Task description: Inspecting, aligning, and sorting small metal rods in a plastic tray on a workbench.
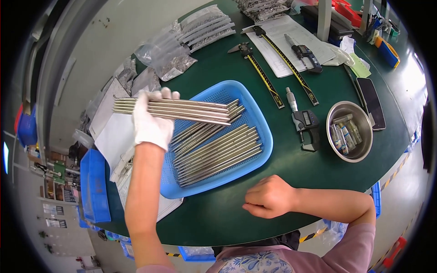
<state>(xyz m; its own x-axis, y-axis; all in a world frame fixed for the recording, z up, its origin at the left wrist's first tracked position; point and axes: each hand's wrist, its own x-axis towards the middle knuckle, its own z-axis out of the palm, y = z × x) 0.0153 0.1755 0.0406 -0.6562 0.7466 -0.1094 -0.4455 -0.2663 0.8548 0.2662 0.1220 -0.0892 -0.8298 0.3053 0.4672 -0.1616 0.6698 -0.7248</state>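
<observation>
My left hand (153, 119), in a white glove, is closed around a bundle of slim metal rods (195, 111). It holds them level above the far left side of a blue perforated basket (265, 136). More metal rods (218, 154) lie inside the basket in two groups, side by side and slanting up to the right. Part of the far group is hidden under the held bundle. My right hand (271, 197) is bare and rests as a loose fist near the table's front edge, right of the basket's near corner. Nothing shows in its curled fingers.
Two calipers (264, 75) (289, 54) and two digital micrometers (304, 120) (306, 54) lie beyond the basket, some on papers (273, 45). At right stand a steel bowl (334, 111) of small vials and a phone (371, 102). Bagged parts (175, 63) line the back; a blue bin (94, 182) stands left.
</observation>
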